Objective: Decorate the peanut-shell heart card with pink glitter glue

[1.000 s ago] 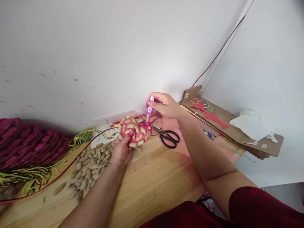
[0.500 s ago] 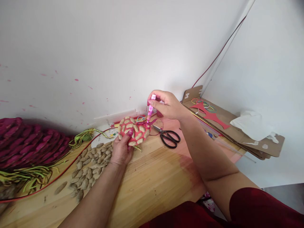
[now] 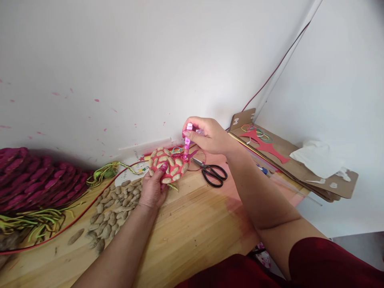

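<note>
Your left hand (image 3: 153, 189) holds the red disc (image 3: 168, 165) studded with peanut shells by its near edge. Its fingers (image 3: 163, 169) are closed on the rim, with the thumb on top. The disc is tipped up off the wooden surface (image 3: 195, 228), just past the loose pile of peanuts (image 3: 114, 208), and it sits almost where it was half a second ago.

Your right hand (image 3: 210, 137) grips a slim pink tube (image 3: 187, 141) near its top, the fingers (image 3: 192, 135) pinched shut around it. The tube stands nearly upright with its lower tip at the far right edge of the disc. I cannot tell whether the tip is touching. Since the earlier frames this hand has sunk a little and drifted slightly left, so the top of the tube sits lower against the wall than before.

The black scissors (image 3: 211, 173) lie on the surface just right of the disc, under your right wrist, and have not moved. Further right, flat cardboard (image 3: 324, 186) carries a red cut-out, coloured rubber bands and a crumpled white tissue (image 3: 318, 158). At the far left a heap of magenta pieces (image 3: 30, 180) lies beside green and yellow strings (image 3: 105, 171), and a thin red cord (image 3: 60, 229) runs across the surface. All of these are as they were.
</note>
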Tool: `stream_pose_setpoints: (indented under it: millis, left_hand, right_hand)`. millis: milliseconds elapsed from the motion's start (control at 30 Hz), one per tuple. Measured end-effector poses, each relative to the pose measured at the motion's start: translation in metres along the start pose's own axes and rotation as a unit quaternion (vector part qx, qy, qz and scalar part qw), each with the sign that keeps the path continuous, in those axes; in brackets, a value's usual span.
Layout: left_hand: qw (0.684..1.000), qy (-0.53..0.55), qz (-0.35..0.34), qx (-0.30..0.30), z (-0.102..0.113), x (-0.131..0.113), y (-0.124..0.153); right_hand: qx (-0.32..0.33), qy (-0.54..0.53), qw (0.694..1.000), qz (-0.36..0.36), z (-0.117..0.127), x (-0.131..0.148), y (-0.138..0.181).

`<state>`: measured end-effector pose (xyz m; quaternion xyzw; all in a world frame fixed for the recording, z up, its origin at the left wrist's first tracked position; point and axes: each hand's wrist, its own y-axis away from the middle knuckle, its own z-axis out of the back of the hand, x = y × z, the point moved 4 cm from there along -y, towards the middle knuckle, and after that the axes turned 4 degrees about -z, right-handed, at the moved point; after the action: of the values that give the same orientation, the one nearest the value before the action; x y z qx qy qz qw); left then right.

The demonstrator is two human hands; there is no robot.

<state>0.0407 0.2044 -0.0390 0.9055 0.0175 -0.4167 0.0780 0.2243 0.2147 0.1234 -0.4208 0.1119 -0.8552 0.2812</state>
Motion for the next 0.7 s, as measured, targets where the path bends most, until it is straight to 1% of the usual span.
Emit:
stream_pose_setpoints:
  millis: [133, 300, 467, 567, 700]
  left_hand:
    - [1.0, -0.003, 0.0, 0.001, 0.0008, -0.0003, 0.0]
    - [1.0, -0.006, -0.001, -0.001, -0.0005, -0.0015, 0.001]
    - [1.0, 0.002, -0.007, 0.001, -0.0014, -0.0018, 0.0009]
    - [1.0, 0.003, -0.007, 0.002, -0.0016, -0.0015, 0.0006]
    - [1.0, -0.002, -0.004, 0.0, -0.0018, -0.0018, 0.001]
  right_hand:
    - [0.017, 0.011, 1.0, -0.007, -0.0037, -0.0012, -0.0007]
    - [-0.02, 0.046, 0.999, 0.016, -0.0004, 0.004, -0.0015]
    - [0.011, 0.048, 0.999, -0.001, -0.0043, 0.0051, -0.0007]
    - [0.003, 0.066, 0.998, 0.006, -0.0041, 0.0061, -0.0005]
    - [-0.015, 0.042, 0.999, 0.011, 0.0004, 0.0081, 0.0008]
